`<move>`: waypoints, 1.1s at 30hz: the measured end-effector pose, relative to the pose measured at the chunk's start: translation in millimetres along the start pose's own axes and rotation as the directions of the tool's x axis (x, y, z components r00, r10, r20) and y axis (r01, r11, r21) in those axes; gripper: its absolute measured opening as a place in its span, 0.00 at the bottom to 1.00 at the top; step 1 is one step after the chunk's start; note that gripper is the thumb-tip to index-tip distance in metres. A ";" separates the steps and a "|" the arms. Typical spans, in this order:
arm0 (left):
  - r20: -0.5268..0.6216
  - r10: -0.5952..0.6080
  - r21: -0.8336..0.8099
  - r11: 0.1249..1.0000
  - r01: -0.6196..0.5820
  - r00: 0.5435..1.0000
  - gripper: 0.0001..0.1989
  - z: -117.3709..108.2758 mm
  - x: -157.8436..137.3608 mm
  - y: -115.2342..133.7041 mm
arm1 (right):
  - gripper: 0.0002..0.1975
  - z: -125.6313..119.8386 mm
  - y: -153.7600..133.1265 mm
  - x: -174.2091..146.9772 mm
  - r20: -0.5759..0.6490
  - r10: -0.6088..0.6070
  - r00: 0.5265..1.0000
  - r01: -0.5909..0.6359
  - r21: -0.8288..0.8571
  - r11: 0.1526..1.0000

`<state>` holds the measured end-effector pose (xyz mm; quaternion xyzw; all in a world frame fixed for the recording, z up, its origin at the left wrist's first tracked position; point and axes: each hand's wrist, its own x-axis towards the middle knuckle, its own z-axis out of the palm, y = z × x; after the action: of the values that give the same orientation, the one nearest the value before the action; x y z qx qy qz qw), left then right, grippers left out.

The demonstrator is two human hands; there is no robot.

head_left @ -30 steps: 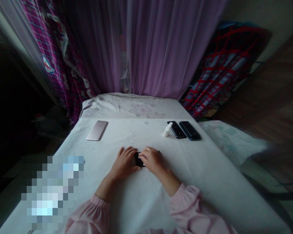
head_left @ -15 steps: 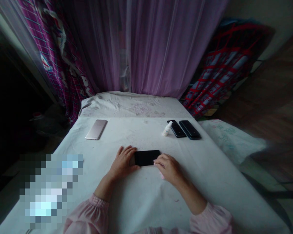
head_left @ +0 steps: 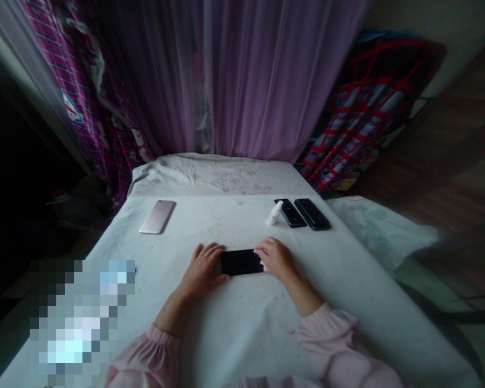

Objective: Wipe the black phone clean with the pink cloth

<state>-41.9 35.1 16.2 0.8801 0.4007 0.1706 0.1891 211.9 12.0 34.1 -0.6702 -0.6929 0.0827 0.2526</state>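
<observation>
A black smartphone (head_left: 241,262) lies sideways on the white-covered table, dark screen up. My left hand (head_left: 204,269) grips its left end, fingertips at the far edge and thumb at the near edge. Over the phone's right end, my right hand (head_left: 278,258) is closed on a small pink cloth (head_left: 262,264) that touches the screen near the far right corner. Most of the cloth is hidden under the fingers.
Beyond my right hand stands a small white spray bottle (head_left: 275,213), beside a black phone (head_left: 293,213) and further dark phone (head_left: 312,214). A rose-gold phone (head_left: 157,217) lies at left. A pixelated patch covers the table's left side. Curtains (head_left: 250,81) hang behind the table (head_left: 242,323).
My right hand has moved away from me, from the phone's near right corner to its far right corner, with the pink cloth. My left hand keeps its hold on the phone.
</observation>
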 end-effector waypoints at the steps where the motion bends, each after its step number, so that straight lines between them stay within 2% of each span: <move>1: -0.003 -0.004 0.003 1.000 0.004 1.000 0.36 -0.1 0.1 0.6 | 0.06 -0.6 -0.2 -2.1 0.000 0.000 1.000 0.000 0.005 1.000; 7: 0.006 -0.023 0.005 1.000 0.023 1.000 0.35 -2.1 0.4 4.6 | 0.06 -7.4 0.8 -43.7 0.002 -0.070 0.998 0.070 0.073 0.995; 10: 0.011 -0.013 -0.005 1.000 0.013 1.000 0.35 -2.3 0.2 4.1 | 0.07 -8.2 1.4 -53.2 0.002 -0.072 0.997 0.072 0.070 0.995; 17: 0.013 -0.011 -0.002 1.000 0.011 1.000 0.36 -1.0 -0.2 1.9 | 0.06 -0.6 -3.3 -15.5 -0.010 -0.018 1.000 0.018 0.033 0.999; 20: 0.013 -0.013 -0.002 1.000 0.013 1.000 0.35 -1.2 -0.2 2.5 | 0.06 3.1 -8.5 -10.8 -0.019 -0.008 1.000 0.008 0.026 1.000; 26: 0.005 -0.021 0.022 1.000 0.021 1.000 0.36 1.3 0.2 1.8 | 0.06 13.1 -40.7 -25.2 0.018 -0.158 0.987 0.155 0.108 0.982; 30: 0.004 -0.024 0.032 0.999 0.024 1.000 0.36 1.6 0.3 1.5 | 0.05 19.4 -67.2 -24.5 0.086 -0.213 0.973 0.206 0.086 0.975; 33: 0.012 -0.034 0.036 0.999 0.033 0.999 0.35 0.2 0.6 2.7 | 0.05 19.0 -71.2 -25.1 0.112 -0.236 0.965 0.228 0.083 0.970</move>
<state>-39.8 33.9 17.5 0.8776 0.4172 0.1545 0.1787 139.3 -14.4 44.0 -0.5691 -0.7773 0.1170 0.2413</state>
